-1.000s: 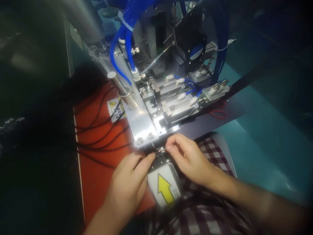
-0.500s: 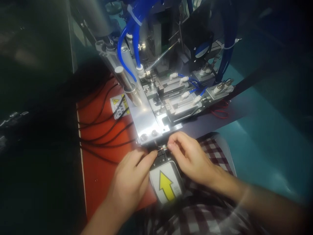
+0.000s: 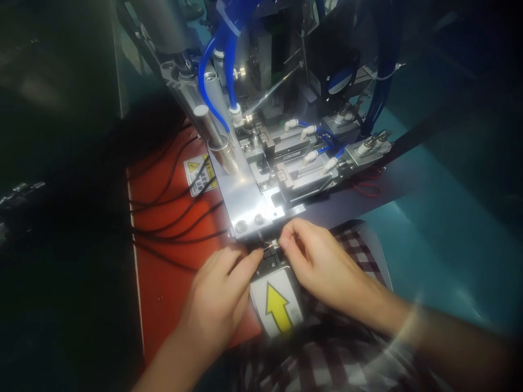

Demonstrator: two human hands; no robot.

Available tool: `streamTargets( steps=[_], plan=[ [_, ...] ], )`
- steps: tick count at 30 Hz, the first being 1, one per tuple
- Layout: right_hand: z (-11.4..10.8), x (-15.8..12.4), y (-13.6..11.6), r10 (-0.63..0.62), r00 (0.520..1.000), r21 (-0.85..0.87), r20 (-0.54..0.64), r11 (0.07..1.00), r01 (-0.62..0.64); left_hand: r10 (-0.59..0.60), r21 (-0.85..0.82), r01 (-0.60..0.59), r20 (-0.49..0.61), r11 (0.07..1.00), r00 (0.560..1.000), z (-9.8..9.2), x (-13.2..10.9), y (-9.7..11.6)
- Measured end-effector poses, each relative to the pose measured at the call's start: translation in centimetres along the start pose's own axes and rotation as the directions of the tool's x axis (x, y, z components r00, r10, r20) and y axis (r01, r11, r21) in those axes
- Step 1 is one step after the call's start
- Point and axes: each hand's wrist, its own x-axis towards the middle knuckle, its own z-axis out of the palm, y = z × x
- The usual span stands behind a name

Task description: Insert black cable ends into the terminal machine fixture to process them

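Note:
Between my fingertips is a small shiny part [image 3: 273, 244], pale and metallic, with what look like thin wires; its exact kind is too small to make out. My left hand [image 3: 223, 280] pinches its left end between thumb and forefinger. From the other side my right hand [image 3: 312, 256] closes thumb and fingertips at the right end. Both hands are at the front of a machine, just below the edge of its bright metal plate [image 3: 245, 198]. Under the fingertips lies a dark fixture block [image 3: 267, 265], and nearer to me is a white label with a yellow arrow [image 3: 278, 307].
An orange-red base [image 3: 163, 305] with several black cables [image 3: 175, 238] lies to the left. Air cylinders [image 3: 306, 177] with white fittings and blue hoses [image 3: 231, 71] rise behind the plate. A warning label [image 3: 200, 175] is on the base. Checked cloth [image 3: 363, 250] shows at the right.
Both hands stay almost still, pinching at the same place. The view has shifted very slightly; nothing is visibly taken up or let go.

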Motion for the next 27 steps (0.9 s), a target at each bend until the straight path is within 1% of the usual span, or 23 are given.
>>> streamTargets(
  steps=[5, 7, 9, 12, 15, 16, 17, 19, 20, 22, 24, 27],
  plan=[
    [-0.3, -0.1, -1.1, 0.01, 1.0, -0.213, 0.022, 0.977, -0.005, -0.007, 0.011, 0.006, 0.006, 1.0, 1.0, -0.1, -0.1, 0.0],
    [-0.2, 0.0, -1.3, 0.031, 0.999, -0.257, 0.032, 0.966, -0.022, -0.006, 0.01, 0.006, 0.002, 1.0, 1.0, -0.1, -0.1, 0.0],
    [-0.2, 0.1, -1.3, 0.051, 0.998, -0.222, 0.042, 0.974, -0.041, -0.006, 0.006, 0.006, 0.006, 1.0, 1.0, -0.1, -0.1, 0.1],
    [-0.4, 0.5, -1.0, 0.083, 0.995, -0.096, 0.05, 0.992, -0.078, 0.004, 0.007, -0.004, 0.005, 1.0, 1.0, -0.1, 0.0, 0.1],
    [-0.8, 0.6, -0.2, 0.146, 0.981, 0.065, 0.13, 0.986, -0.156, 0.011, 0.011, -0.011, 0.002, 1.0, 1.0, 0.0, 0.1, 0.1],
    [-0.9, 0.5, 0.1, 0.147, 0.98, 0.103, 0.133, 0.982, -0.161, 0.01, 0.009, -0.01, 0.003, 1.0, 1.0, 0.0, 0.1, 0.1],
    [-1.0, 0.4, 0.3, 0.13, 0.986, 0.119, 0.103, 0.983, -0.142, 0.009, 0.008, -0.009, 0.004, 1.0, 1.0, 0.0, 0.1, 0.1],
    [-1.0, 0.0, 0.8, 0.036, 0.999, 0.095, -0.028, 0.995, -0.033, 0.009, 0.008, -0.009, 0.001, 1.0, 1.0, 0.0, 0.1, 0.0],
    [-0.9, -0.2, 0.9, -0.033, 0.995, 0.075, -0.094, 0.996, 0.041, 0.01, 0.009, -0.01, -0.002, 1.0, 1.0, -0.1, 0.1, 0.0],
    [-0.7, -0.5, 0.9, -0.16, 0.974, 0.06, -0.163, 0.983, 0.172, 0.011, 0.012, -0.011, 0.001, 1.0, 1.0, -0.1, 0.2, 0.0],
    [-0.4, -0.6, 0.6, -0.243, 0.953, 0.07, -0.18, 0.963, 0.259, 0.01, 0.015, -0.01, 0.015, 1.0, 1.0, -0.1, 0.2, 0.0],
    [0.0, -0.4, 0.1, -0.285, 0.946, 0.055, -0.155, 0.954, 0.296, 0.006, 0.017, -0.006, 0.021, 1.0, 1.0, -0.2, 0.2, 0.0]
  ],
)
